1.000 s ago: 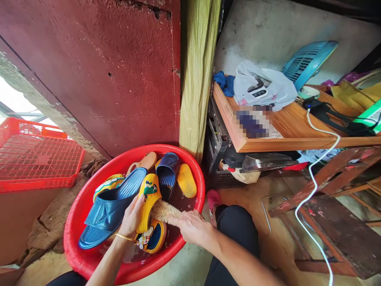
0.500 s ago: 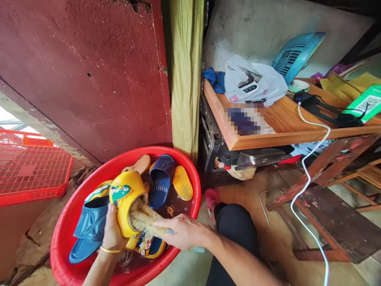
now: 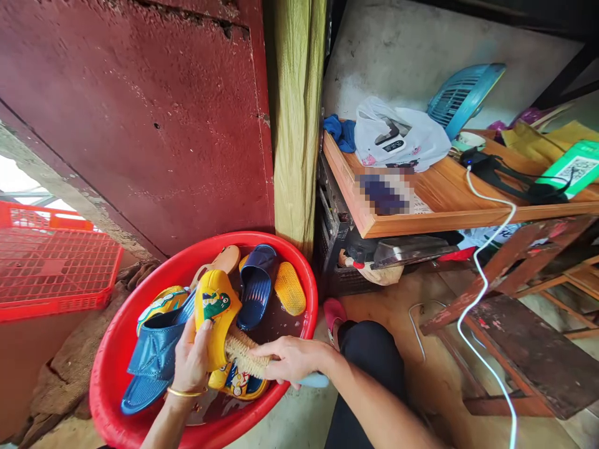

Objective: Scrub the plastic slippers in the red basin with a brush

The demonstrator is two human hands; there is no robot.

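Note:
My left hand [image 3: 194,355] grips a yellow slipper [image 3: 215,312] with a green dinosaur on its strap, above a red basin [image 3: 110,386]. In my right hand [image 3: 292,358] is a scrub brush [image 3: 246,355] with pale bristles and a light-blue handle end; its bristles reach into the slipper's opening. Around them in the basin's dark water lie a teal slipper [image 3: 154,349], a navy slipper [image 3: 257,280], a yellow sole [image 3: 290,289], a tan slipper [image 3: 224,259] and a yellow cartoon slipper [image 3: 241,380]. The slipper's inside is mostly hidden.
A red plastic crate [image 3: 56,268] is at left, beside a dark red door [image 3: 163,125]. To the right, a wooden tray table [image 3: 449,187] bears a plastic bag [image 3: 397,137], a blue fan [image 3: 463,96] and a white cable [image 3: 484,268]. A wooden stool [image 3: 533,355] stands below.
The yellow slipper has turned so its opening faces less toward me, and has shifted slightly right. The brush has tilted, with more of its bristles and blue handle end showing.

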